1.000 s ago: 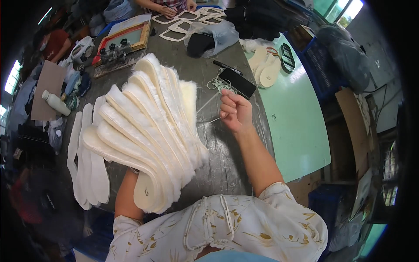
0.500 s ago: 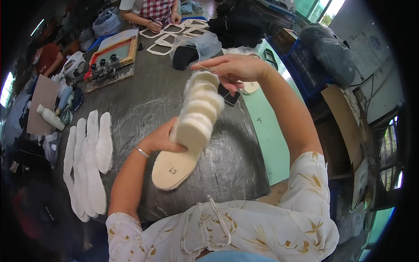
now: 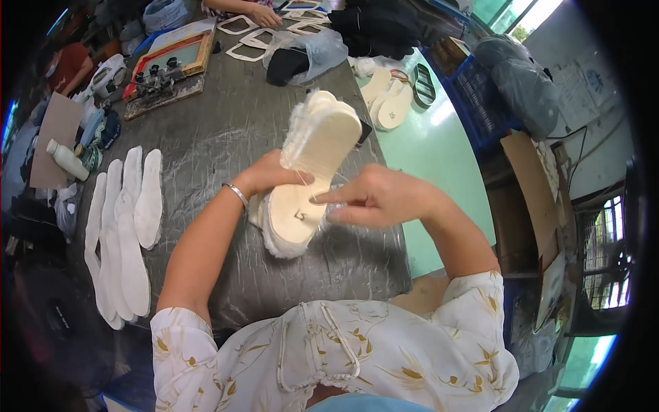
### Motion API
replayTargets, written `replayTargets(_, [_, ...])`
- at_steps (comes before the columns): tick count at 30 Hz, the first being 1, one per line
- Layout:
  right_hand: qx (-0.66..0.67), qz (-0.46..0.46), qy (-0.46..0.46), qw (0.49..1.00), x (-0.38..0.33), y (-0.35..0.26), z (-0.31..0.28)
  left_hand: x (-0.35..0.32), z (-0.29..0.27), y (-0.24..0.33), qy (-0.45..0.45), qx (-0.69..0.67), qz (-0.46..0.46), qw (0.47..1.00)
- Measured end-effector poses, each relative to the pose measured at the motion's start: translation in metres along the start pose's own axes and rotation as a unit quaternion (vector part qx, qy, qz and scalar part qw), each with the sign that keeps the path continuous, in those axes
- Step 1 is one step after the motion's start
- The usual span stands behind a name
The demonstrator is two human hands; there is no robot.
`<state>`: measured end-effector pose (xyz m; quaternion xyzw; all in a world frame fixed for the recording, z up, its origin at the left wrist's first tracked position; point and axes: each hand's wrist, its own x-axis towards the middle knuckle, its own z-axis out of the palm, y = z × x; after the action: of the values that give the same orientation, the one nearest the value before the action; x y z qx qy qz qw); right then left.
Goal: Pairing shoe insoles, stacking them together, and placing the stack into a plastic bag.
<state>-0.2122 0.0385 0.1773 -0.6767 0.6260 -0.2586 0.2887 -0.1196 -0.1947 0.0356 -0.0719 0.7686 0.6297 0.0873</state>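
My left hand (image 3: 278,172) is closed around the narrow middle of a stack of cream insoles (image 3: 328,141) with fluffy white edges. Its thumb presses on the top insole, which carries a dark mark near the heel. From the right, my right hand (image 3: 377,196) reaches over the stack, index finger against the insole and thumb at its side. A thin pale band (image 3: 307,180) runs across the waist of the stack between my hands; how far it goes round is hidden. Several white fleece insoles (image 3: 127,233) lie on the dark table to the left.
The dark covered table (image 3: 226,151) adjoins a green surface (image 3: 439,158), where more insoles (image 3: 392,106), scissors (image 3: 400,77) and a dark green oval object (image 3: 423,86) lie. A clear bag (image 3: 319,55) and a framed screen (image 3: 171,62) stand farther back. Across the table a person's hand (image 3: 264,14) is near pale cut-out frames.
My right hand has come down from the far end of the stack to its middle, bringing the thin band. The fanned insoles have closed up, and the stack stays in my left hand.
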Motion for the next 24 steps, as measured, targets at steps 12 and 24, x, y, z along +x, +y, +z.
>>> replayTargets(12, [0.453, 0.083, 0.363, 0.810, 0.033, 0.085, 0.159, -0.054, 0.031, 0.007, 0.101, -0.212, -0.049, 0.971])
replayTargets(24, [0.647, -0.164, 0.410, 0.622, -0.140, 0.059, 0.162, -0.013, 0.175, 0.083, 0.022, 0.223, 0.125, 0.967])
